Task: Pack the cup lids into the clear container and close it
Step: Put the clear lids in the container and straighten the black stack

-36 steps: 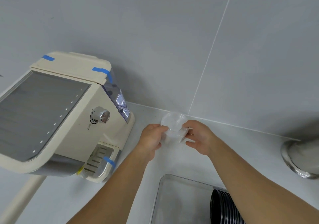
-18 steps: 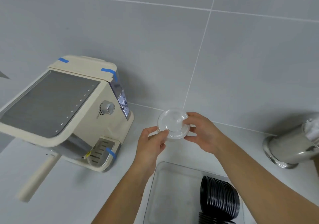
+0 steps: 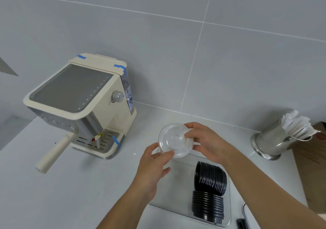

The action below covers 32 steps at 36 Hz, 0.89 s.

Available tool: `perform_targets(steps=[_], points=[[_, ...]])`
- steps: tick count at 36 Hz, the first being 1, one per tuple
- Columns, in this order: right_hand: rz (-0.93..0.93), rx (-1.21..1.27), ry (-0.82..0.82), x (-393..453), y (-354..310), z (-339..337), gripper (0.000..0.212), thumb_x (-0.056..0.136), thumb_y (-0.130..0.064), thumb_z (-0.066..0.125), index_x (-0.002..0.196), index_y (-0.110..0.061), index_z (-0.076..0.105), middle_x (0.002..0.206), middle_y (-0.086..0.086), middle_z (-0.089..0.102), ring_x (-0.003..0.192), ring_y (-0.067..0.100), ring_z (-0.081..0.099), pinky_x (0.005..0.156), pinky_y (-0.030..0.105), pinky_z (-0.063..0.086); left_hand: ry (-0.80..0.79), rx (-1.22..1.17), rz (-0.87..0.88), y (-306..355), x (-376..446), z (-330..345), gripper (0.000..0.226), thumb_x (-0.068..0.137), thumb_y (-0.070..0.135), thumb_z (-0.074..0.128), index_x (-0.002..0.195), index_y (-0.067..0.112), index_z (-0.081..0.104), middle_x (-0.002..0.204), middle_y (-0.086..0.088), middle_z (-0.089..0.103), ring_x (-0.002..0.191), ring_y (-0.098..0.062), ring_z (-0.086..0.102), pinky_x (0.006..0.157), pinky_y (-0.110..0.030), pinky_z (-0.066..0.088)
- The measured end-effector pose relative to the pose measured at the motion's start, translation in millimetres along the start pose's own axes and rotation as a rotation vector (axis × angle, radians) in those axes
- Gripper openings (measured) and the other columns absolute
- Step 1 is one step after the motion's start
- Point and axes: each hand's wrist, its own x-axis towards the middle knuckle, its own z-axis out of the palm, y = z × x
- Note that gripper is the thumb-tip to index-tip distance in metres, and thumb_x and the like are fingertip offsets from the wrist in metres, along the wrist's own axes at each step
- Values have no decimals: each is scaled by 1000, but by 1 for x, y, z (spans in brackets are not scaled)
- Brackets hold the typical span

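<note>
With both hands, left hand (image 3: 155, 160) and right hand (image 3: 204, 140), gripping the clear lids (image 3: 175, 139), I should lower them level into the clear container (image 3: 178, 181) beside the black lids (image 3: 210, 176).

Grey tiled wall (image 3: 247, 61); white counter (image 3: 70, 193).

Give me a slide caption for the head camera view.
Both hands hold clear cup lids above the clear container, black lids inside.
</note>
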Motion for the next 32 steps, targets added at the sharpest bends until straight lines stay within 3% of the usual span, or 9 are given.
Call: perform_targets(steps=[5,10,16,20,22,25,29,32], points=[[26,-94,6,-13,10,4,26,82,-9,64,108,-14,68,101,4,71,92,18,67,77,28,51,8,5,-71,-15,-21,-1,57,78,30,80,126,31,48,116,1,60,109,-17,60,90,-32,52],[56,-149,-3,-20,25,8,26,84,-7,63,109,-13,69,105,4,72,94,16,67,82,27,52,-1,-30,-156,-29,-37,-6,50,85,27,74,131,24,55,123,-4,62,111,-17,62,97,-34,52],[103,-174,14,-21,45,12,27,83,-7,61,107,-14,69,106,6,71,96,18,64,96,36,50,-24,-90,-225,-41,-45,-6,35,92,21,64,127,20,59,122,-1,64,111,-11,60,103,-33,47],[170,-130,25,-18,57,16,32,79,-5,59,108,-13,71,101,4,71,92,17,65,83,32,53,-7,-135,-297,-50,-42,-3,23,94,15,61,116,20,60,113,2,62,103,-9,58,101,-32,44],[211,-89,49,-14,64,19,35,78,-5,58,110,-12,70,103,5,69,94,19,63,81,32,52,24,-168,-344,-54,-38,-4,26,94,13,62,120,15,58,113,-1,60,112,-16,55,103,-33,43],[253,-37,102,-7,73,23,37,78,-4,57,113,-10,68,111,8,63,103,23,58,94,38,49,91,-178,-373,-52,-30,-3,30,94,12,61,122,12,52,119,-6,56,118,-21,49,103,-36,41],[301,3,147,1,81,29,24,77,-6,54,96,-15,66,105,7,58,96,24,53,87,36,47,138,-174,-406,-50,-18,-4,50,95,13,59,142,6,45,142,-14,47,131,-26,46,109,-38,39],[346,44,169,7,84,31,28,77,-8,54,103,-12,65,104,8,60,93,25,56,81,35,46,133,-177,-423,-49,-13,-2,54,95,14,58,146,7,41,149,-15,42,136,-26,42,111,-38,36]])
